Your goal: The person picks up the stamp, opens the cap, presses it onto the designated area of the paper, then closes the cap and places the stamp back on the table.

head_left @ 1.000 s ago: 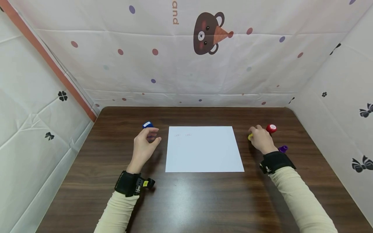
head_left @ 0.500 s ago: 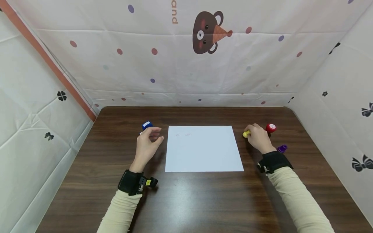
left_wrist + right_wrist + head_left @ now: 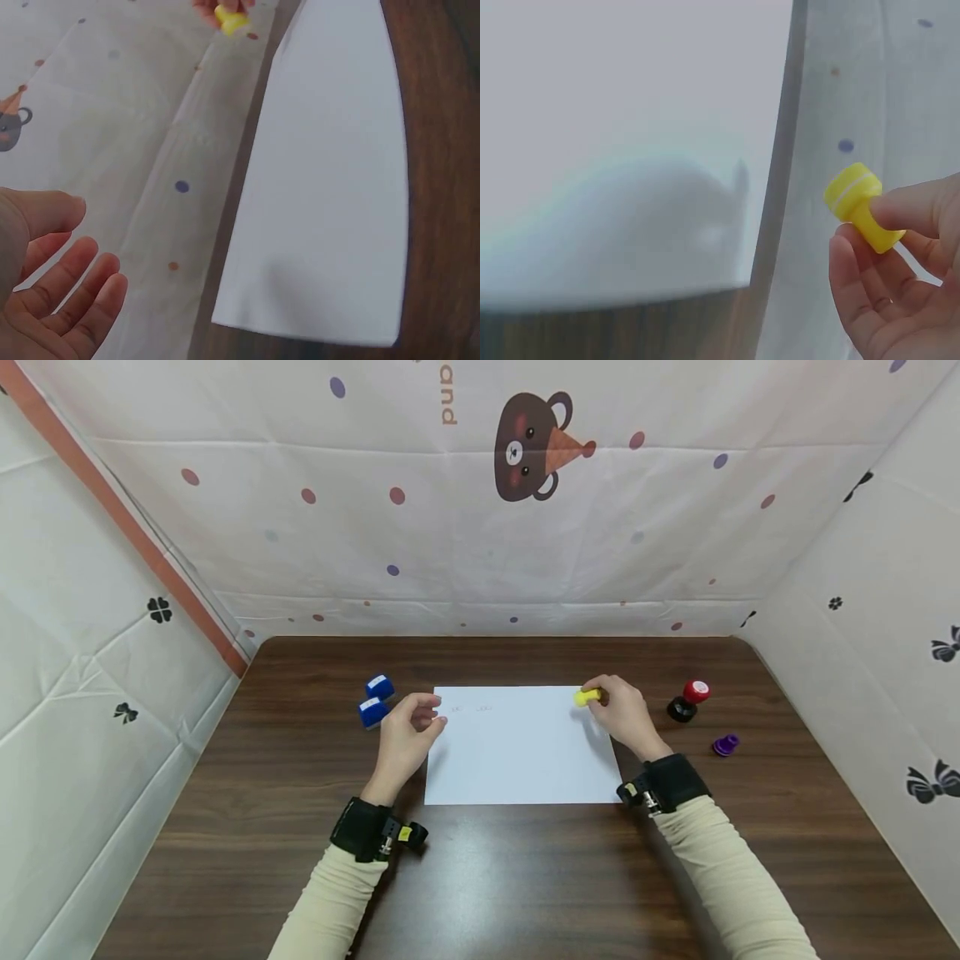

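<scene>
Between the thumb and fingers of my right hand [image 3: 622, 714] is a small yellow stamp [image 3: 859, 206], held above the right part of a white sheet of paper [image 3: 525, 760]. In the right wrist view its wide end with a pale band points away from the palm. My left hand [image 3: 407, 739] hovers by the sheet's left edge, fingers loosely bent and thumb apart, holding nothing. Two faint reddish marks show near the sheet's upper left. Just beyond the left hand are two blue stamps [image 3: 372, 712] with white labels on top.
To the right of the sheet stand a red-topped black stamp [image 3: 688, 700] and a purple stamp [image 3: 726, 744]. All rest on a dark wooden table [image 3: 487, 877]. A patterned white cloth [image 3: 420, 535] rises behind the table's far edge and at both sides.
My right hand has lifted the yellow stamp from the table and carried it left over the paper. My left hand has moved right, towards the sheet, uncovering the second blue stamp.
</scene>
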The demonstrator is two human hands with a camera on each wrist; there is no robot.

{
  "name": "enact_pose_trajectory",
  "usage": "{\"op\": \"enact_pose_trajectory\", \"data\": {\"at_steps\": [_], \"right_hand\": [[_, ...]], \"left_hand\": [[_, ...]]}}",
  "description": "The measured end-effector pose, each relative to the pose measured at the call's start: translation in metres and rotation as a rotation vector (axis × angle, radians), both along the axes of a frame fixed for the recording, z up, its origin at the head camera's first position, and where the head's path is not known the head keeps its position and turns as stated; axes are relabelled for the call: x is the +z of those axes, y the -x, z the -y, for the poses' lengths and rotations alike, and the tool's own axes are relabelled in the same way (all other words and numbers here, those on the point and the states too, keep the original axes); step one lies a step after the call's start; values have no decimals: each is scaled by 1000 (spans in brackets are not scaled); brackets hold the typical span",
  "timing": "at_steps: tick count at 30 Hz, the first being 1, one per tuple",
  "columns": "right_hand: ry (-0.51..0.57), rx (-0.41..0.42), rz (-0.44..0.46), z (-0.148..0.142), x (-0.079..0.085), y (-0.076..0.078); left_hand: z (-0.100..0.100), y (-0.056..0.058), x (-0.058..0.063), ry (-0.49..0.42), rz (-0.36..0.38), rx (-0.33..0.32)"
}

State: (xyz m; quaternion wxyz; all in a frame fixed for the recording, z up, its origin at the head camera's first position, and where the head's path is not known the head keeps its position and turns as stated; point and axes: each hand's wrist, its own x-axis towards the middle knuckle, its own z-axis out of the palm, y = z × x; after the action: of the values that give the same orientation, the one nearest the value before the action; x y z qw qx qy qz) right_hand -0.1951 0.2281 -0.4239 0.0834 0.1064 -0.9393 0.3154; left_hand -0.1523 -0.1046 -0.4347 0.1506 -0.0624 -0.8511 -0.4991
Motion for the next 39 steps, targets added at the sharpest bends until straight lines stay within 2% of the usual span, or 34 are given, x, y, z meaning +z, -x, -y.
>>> {"op": "enact_pose_trajectory", "data": {"at_steps": [9, 17, 29, 39], "right_hand": [[192, 19, 66, 34, -1, -8], [332, 36, 189, 60, -3, -13], [425, 77, 275, 89, -5, -22], [472, 120, 305, 102, -7, -27]], "left_hand": [[-24, 2, -6, -33, 5, -11], [-45, 3, -7, -67, 4, -21], [-64, 1, -9, -134, 8, -108], [-68, 0, -10, -218, 21, -121]]}}
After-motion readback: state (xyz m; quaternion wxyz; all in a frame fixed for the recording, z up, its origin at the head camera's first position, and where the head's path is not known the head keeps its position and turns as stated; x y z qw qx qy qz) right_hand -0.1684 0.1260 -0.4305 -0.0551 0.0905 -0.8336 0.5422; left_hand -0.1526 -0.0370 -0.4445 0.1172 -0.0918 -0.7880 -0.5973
